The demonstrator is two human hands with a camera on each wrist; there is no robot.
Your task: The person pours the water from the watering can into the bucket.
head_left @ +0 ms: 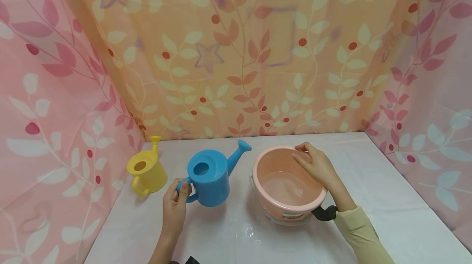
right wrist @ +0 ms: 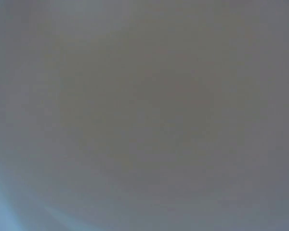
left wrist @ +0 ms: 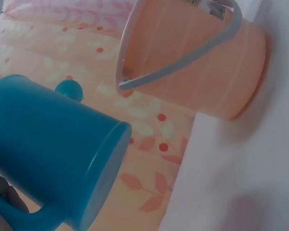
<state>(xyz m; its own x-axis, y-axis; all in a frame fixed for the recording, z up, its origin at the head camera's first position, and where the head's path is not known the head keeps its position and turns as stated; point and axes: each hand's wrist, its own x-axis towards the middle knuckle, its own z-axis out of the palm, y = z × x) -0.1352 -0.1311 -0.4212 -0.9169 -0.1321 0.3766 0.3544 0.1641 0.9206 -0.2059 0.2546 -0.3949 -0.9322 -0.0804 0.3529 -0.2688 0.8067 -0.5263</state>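
By its handle, my left hand [head_left: 175, 210] grips a blue watering can [head_left: 210, 180], its spout pointing right toward a peach bucket [head_left: 287, 206]. In the left wrist view, the blue watering can [left wrist: 53, 144] is held off the table, its flat base showing. Water appears to lie in the bucket's bottom. My right hand [head_left: 318, 168] holds the bucket's right rim, the thumb inside. A yellow watering can [head_left: 149, 174] stands at the left. The right wrist view is a grey blur showing no clear hand or thing.
Small wet spots [head_left: 248, 231] glisten on the white tabletop [head_left: 383, 198] in front of the bucket. A grey bail handle [left wrist: 192, 55] hangs against the bucket's side. Patterned cloth [head_left: 236, 51] rises behind the table and along both sides.
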